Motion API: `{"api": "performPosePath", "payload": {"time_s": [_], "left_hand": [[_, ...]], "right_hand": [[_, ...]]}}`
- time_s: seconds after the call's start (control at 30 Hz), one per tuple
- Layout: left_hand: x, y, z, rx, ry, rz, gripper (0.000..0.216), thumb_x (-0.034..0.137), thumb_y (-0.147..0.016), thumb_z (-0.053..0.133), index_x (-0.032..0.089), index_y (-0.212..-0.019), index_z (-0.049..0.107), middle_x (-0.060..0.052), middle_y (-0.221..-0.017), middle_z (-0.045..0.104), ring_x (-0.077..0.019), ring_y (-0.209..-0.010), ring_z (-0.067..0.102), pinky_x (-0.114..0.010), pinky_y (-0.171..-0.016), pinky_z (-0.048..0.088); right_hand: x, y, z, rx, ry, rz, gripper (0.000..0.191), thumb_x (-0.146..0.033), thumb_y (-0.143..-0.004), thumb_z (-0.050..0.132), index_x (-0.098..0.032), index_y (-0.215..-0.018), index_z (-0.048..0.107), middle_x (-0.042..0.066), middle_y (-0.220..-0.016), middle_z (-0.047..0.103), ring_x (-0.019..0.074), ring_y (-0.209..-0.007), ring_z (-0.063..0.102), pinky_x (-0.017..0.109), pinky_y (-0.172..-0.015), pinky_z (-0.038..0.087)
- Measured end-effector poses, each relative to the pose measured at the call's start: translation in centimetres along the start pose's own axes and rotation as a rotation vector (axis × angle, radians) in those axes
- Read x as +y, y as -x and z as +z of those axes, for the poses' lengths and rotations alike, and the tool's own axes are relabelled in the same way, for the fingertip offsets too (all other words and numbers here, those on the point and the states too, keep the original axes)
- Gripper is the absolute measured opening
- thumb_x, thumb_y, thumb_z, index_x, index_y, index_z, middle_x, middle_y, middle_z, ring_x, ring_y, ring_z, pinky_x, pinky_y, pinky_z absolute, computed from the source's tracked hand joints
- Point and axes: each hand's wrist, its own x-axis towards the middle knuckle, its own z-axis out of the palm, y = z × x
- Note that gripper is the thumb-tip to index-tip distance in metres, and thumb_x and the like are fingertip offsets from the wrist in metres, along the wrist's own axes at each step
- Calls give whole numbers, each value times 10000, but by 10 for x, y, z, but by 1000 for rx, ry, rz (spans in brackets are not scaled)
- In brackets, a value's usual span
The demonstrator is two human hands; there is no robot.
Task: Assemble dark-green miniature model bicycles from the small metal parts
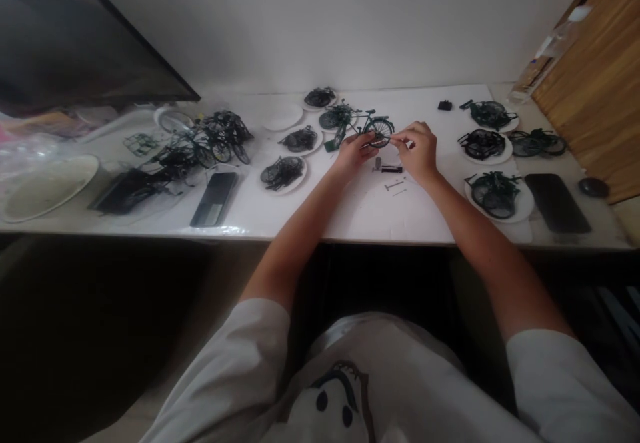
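Observation:
A small dark green model bicycle [369, 123] is held upright a little above the white table sheet. My left hand [355, 152] is closed on its lower frame, near the middle. My right hand [418, 151] pinches at the edge of the rear wheel [382, 132]; whether a tiny part sits between those fingertips I cannot make out. Below the hands lie a small black and grey part [390, 168], a little T-shaped metal piece [395, 185] and a thin pin [399, 193].
Paper plates with dark bicycle parts stand left [283, 175] and right [499, 196]. Several assembled model bicycles [220, 137] crowd the left side, near a phone [214, 199] and a white bowl [50, 188]. Another phone [557, 203] and a plastic bottle [547, 56] are at the right.

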Motion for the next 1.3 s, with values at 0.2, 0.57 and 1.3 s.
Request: {"api": "performPosePath", "payload": {"time_s": [0.2, 0.57, 1.3], "left_hand": [[-1, -1, 0, 8, -1, -8, 172, 330, -944, 859, 192, -972, 760, -135, -1181, 881, -263, -1238, 850, -367, -1080, 634], [-2, -4, -3, 5, -11, -13, 216, 362, -905, 865, 191, -992, 766, -151, -1204, 872, -279, -1218, 848, -369, -1059, 637], [-5, -9, -5, 49, -24, -13, 135, 288, -890, 824, 220, -965, 735, -102, -1175, 877, -228, -1098, 838, -299, -901, 608]], "right_hand": [[1, 0, 1, 12, 16, -2, 117, -338, -1021, 807, -300, -939, 881, 65, -935, 743, 317, -1009, 678, 573, -985, 652], [1, 0, 0, -7, -14, -18, 132, -346, -1035, 813, -310, -935, 892, 61, -966, 763, 294, -1019, 680, 564, -990, 642], [4, 1, 2, -14, -37, -5, 100, -325, -1034, 792, -270, -1004, 869, 61, -971, 741, 264, -922, 690, 510, -895, 678]]}}
